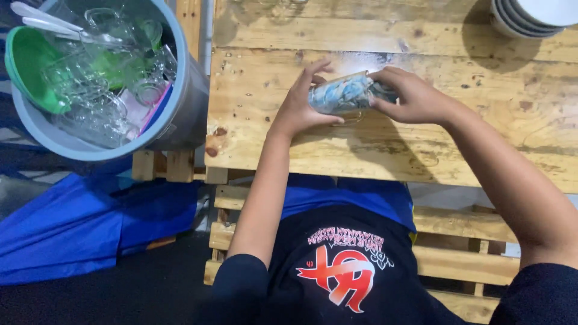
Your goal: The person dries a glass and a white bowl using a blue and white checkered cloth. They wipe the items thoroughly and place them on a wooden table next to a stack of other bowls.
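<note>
**Both hands on a glass stuffed with a blue-grey cloth**

The person sits at a pale wooden counter made of rough planks. A clear glass lies on its side just above the counter top, held between the two hands near the middle of the planks. A blue-grey cloth fills the inside of the glass.

The left hand wraps the glass from its left end, fingers spread and curled over the top, so its grip is closed around the glass. The right hand meets the glass at its right end, with fingers pushed into or against the mouth where the cloth sits; its grip is closed on the glass and cloth together.

To the left, beside the counter edge, stands a grey bucket packed with clear glassware and a green plastic piece. A stack of white bowls rests at the far right corner of the counter. Blue fabric lies on the floor below the bucket.
</note>
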